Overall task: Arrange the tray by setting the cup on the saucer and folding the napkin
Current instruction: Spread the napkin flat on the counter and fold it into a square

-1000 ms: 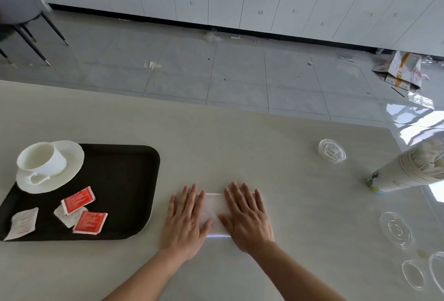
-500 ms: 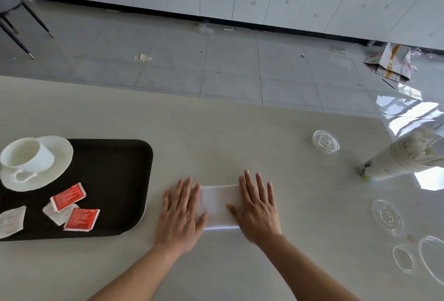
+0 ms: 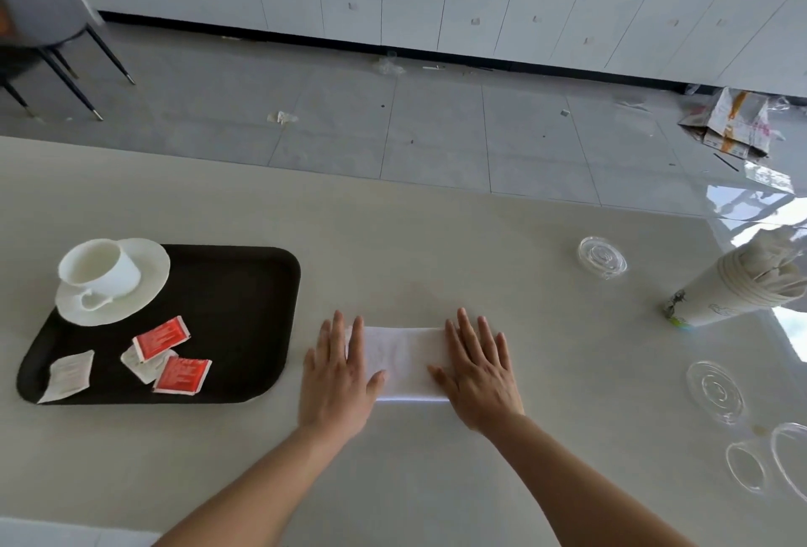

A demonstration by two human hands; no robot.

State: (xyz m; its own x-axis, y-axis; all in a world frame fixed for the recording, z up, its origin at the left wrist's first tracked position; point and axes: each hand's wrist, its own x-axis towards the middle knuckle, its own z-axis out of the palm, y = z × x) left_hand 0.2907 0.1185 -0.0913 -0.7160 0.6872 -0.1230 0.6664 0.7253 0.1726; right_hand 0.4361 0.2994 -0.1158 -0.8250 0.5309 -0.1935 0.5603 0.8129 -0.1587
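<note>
Both flat hands, left (image 3: 338, 376) and right (image 3: 478, 374), press the napkin (image 3: 404, 365) between them (fingers straight) to keep its fold down.

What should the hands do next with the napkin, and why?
Probably fold the napkin end to end: left hand and right hand press its ends flat, it lies as a long strip beside the tray, and the cup already stands on the saucer.
</note>
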